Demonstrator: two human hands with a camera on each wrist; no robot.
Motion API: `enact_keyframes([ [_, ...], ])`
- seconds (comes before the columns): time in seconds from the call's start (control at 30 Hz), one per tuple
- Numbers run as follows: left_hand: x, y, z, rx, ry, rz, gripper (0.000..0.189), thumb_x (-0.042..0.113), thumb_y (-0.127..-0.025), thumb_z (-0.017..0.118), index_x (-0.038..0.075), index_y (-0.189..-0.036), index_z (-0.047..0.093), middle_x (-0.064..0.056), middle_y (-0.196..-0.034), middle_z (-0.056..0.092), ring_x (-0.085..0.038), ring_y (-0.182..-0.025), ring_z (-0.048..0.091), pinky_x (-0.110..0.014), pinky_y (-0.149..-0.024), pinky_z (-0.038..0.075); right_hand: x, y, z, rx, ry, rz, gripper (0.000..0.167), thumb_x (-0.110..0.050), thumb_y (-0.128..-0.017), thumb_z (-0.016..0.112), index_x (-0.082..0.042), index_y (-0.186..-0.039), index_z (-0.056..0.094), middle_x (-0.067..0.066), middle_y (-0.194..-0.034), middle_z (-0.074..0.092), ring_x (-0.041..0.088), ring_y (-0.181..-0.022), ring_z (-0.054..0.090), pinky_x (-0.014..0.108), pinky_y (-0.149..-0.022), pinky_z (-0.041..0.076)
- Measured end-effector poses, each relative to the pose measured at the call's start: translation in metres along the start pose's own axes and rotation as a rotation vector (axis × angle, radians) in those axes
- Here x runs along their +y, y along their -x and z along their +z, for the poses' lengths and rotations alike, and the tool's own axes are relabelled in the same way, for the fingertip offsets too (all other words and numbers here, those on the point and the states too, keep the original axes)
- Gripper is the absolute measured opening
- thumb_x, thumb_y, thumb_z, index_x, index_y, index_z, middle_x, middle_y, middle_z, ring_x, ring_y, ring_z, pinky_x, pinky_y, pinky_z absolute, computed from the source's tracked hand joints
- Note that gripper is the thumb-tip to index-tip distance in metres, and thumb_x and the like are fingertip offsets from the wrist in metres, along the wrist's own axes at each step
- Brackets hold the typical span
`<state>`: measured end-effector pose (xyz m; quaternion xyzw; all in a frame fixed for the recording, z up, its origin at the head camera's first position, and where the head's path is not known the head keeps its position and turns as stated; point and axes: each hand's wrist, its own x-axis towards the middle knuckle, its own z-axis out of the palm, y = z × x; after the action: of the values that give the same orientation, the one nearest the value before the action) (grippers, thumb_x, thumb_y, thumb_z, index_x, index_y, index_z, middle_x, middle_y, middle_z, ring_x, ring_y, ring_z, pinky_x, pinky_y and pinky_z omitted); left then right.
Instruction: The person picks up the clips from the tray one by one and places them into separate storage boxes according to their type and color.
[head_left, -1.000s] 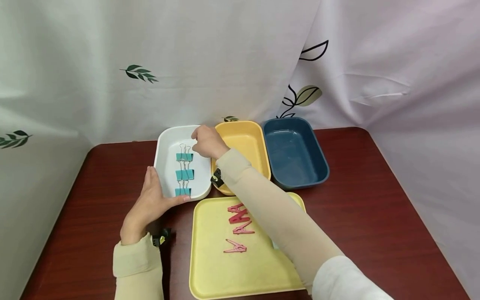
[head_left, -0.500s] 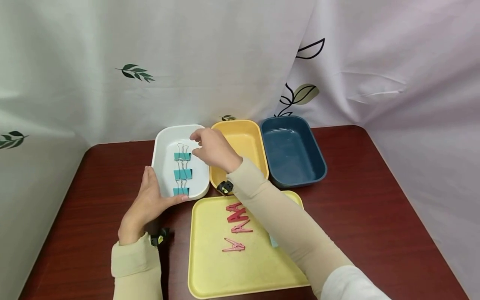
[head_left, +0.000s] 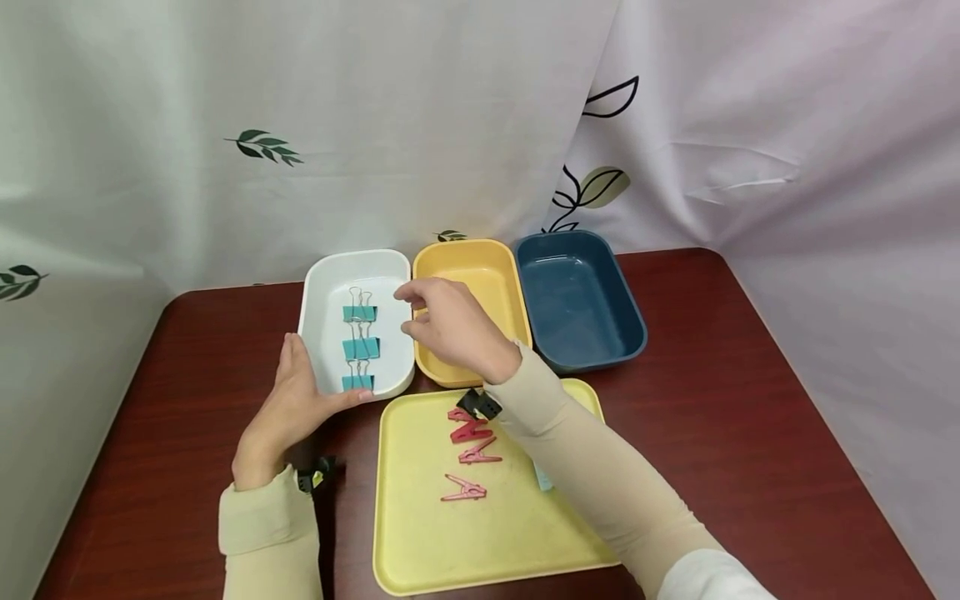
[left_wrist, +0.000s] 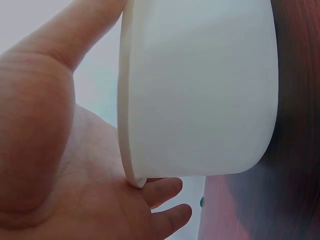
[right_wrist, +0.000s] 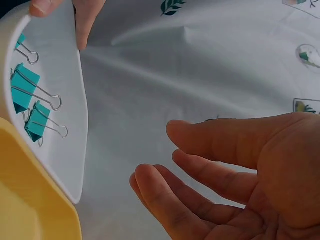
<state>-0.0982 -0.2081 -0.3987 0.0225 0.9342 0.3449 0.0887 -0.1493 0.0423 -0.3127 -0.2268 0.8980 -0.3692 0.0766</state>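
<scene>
A white box (head_left: pixel 317 292) at the left holds three teal binder clips (head_left: pixel 361 348) lined up in a column. My left hand (head_left: pixel 288 408) rests on its near-left corner, thumb along the front rim and straight fingers against the left side. The left wrist view shows the box wall (left_wrist: pixel 200 100) beside the palm. My right hand (head_left: pixel 457 329) hovers above the yellow box (head_left: pixel 517 292), near the white box's right rim. Its fingers are loosely bent and apart from the thumb (right_wrist: pixel 215 140), with nothing between them.
A dark blue box (head_left: pixel 581 300) stands right of the yellow one. In front lies a yellow tray (head_left: pixel 480 550) bearing several pink and red clothespins (head_left: pixel 467 489) and a light blue item (head_left: pixel 543 477), partly hidden by the right forearm. A curtain (head_left: pixel 337 125) hangs behind the table.
My right hand has drawn back from over the white box, rightward and nearer, its fingers opening. The left hand stays at the box corner; the view has shifted slightly.
</scene>
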Motion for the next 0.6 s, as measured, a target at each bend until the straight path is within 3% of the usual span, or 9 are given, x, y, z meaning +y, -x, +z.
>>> enact_keyframes([
  [0.2, -0.001, 0.003, -0.001, -0.005, -0.004, -0.010, 0.140, 0.052, -0.079, 0.082, -0.007, -0.150, -0.023, -0.028, -0.159, -0.023, -0.048, -0.146, -0.006, -0.066, -0.109, 0.024, 0.007, 0.019, 0.001, -0.006, -0.037, -0.015, 0.036, -0.008, -0.096, 0.067, -0.003, -0.131, 0.063, 0.010, -0.127, 0.063, 0.019, -0.103, 0.068, 0.024, -0.086, 0.053],
  [0.4, -0.004, 0.007, -0.002, 0.042, -0.019, 0.002, 0.132, 0.054, -0.083, 0.077, -0.005, -0.153, -0.018, -0.026, -0.160, -0.022, -0.048, -0.146, -0.013, -0.072, -0.106, 0.022, 0.013, 0.039, -0.002, 0.001, -0.021, -0.017, 0.037, -0.009, -0.096, 0.069, -0.004, -0.131, 0.063, 0.009, -0.128, 0.062, 0.019, -0.101, 0.069, 0.025, -0.086, 0.054],
  [0.6, -0.002, 0.008, -0.001, 0.104, -0.013, 0.023, 0.123, 0.051, -0.088, 0.074, -0.005, -0.155, -0.013, -0.026, -0.161, -0.017, -0.050, -0.146, -0.010, -0.071, -0.110, 0.010, 0.020, 0.055, -0.004, 0.002, -0.010, -0.017, 0.037, -0.009, -0.094, 0.071, -0.004, -0.130, 0.064, 0.009, -0.126, 0.063, 0.019, -0.099, 0.069, 0.027, -0.085, 0.055],
])
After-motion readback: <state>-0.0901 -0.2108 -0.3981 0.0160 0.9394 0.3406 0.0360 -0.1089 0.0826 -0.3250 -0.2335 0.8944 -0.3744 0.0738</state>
